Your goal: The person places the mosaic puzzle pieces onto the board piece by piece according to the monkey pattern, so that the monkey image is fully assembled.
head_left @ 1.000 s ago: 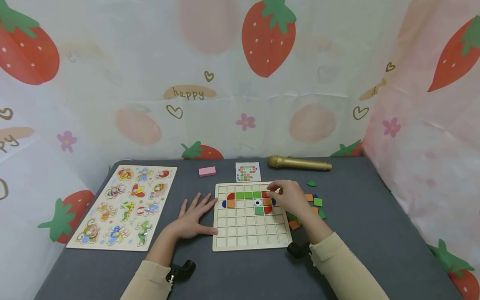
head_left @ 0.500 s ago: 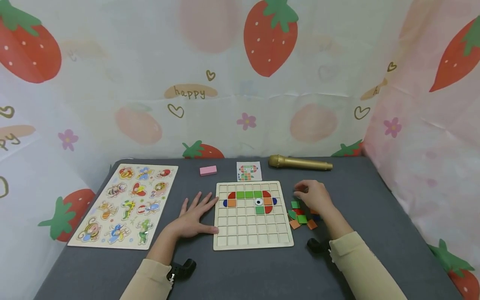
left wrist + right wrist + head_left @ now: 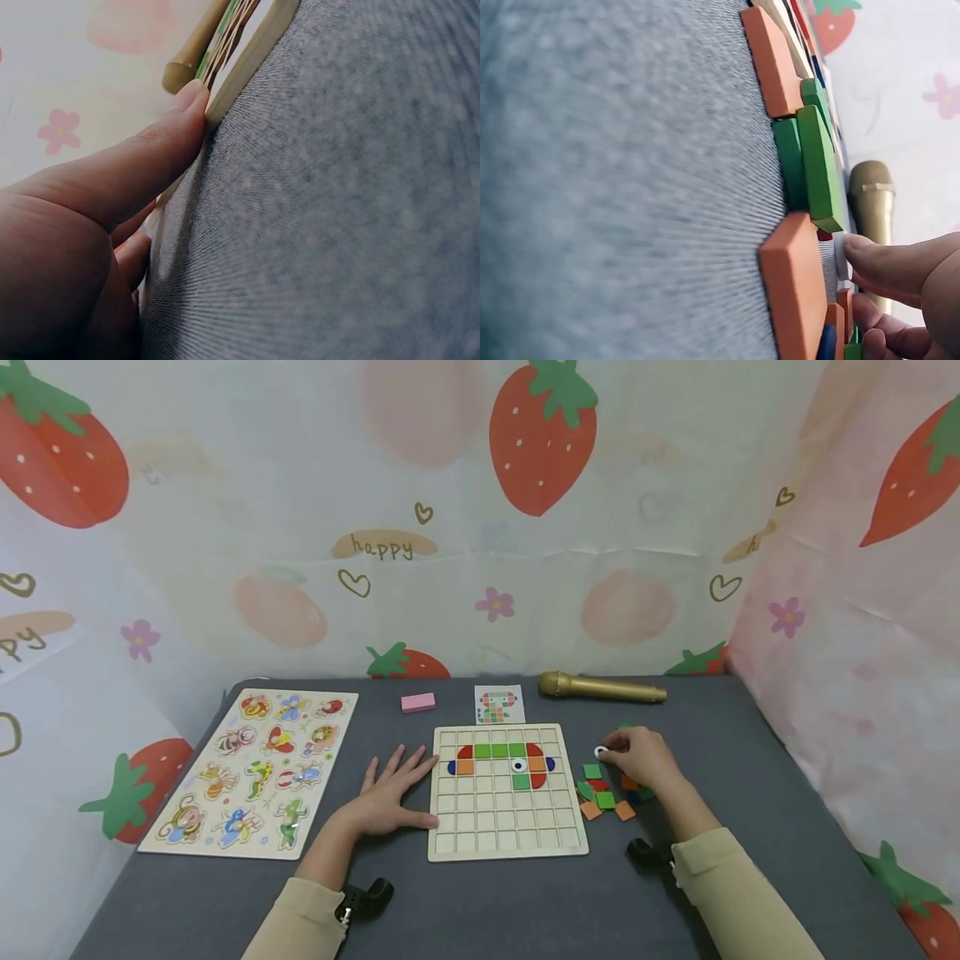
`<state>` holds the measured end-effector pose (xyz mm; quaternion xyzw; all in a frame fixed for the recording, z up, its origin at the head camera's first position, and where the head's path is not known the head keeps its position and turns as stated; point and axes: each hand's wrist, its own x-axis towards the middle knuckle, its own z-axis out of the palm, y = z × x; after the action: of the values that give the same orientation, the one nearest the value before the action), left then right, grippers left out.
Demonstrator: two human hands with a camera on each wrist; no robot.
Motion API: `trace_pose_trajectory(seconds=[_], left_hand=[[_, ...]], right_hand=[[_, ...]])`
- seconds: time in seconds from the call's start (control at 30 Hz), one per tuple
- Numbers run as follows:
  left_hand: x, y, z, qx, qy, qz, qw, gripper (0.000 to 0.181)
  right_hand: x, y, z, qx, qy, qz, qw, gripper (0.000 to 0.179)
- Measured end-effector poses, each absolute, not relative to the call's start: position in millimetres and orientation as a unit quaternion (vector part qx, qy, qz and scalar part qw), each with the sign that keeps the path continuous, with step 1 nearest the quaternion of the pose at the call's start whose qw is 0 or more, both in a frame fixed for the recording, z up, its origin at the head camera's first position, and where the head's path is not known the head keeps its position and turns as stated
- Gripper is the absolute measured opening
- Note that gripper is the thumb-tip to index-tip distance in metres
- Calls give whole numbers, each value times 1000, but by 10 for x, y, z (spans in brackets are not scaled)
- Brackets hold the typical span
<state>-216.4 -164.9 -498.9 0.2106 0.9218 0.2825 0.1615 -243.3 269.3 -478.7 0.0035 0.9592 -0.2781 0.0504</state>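
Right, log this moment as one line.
left hand: touches left edge of grid board | right hand: pinches white eye piece | loose tiles: right of board

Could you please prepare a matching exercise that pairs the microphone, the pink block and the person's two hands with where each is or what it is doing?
1. microphone
2. pink block
3. left hand
4. right hand

A. pinching a white eye piece
B. to the right of the picture card
C. touching the edge of the grid board
D. to the left of the picture card

Pairs: 1-B, 2-D, 3-C, 4-A
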Motion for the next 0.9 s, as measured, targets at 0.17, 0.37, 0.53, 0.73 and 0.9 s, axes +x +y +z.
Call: trace_pose_trajectory(seconds=[0.17, 0.37, 0.53, 0.73, 0.9], left_hand=[[-2162, -1647, -4994, 212, 921, 287, 159, 103], [-2164, -1649, -4999, 211, 920, 289, 159, 103], [-2170, -1657, -5006, 213, 920, 289, 157, 103], [-2171, -1659, -5020, 212, 921, 285, 158, 103], [-2175, -1651, -5012, 211, 922, 284, 158, 103]], right_hand=[[-2415, 2684, -4792, 6, 959, -282, 42, 27], [-2396, 2623, -4741, -10, 949, -313, 30, 19], [-2366, 2510, -4661, -31, 942, -332, 20, 20], [-2323, 2289, -4586, -47, 937, -345, 14, 19], [-2306, 2103, -4552, -71, 932, -354, 11, 17]])
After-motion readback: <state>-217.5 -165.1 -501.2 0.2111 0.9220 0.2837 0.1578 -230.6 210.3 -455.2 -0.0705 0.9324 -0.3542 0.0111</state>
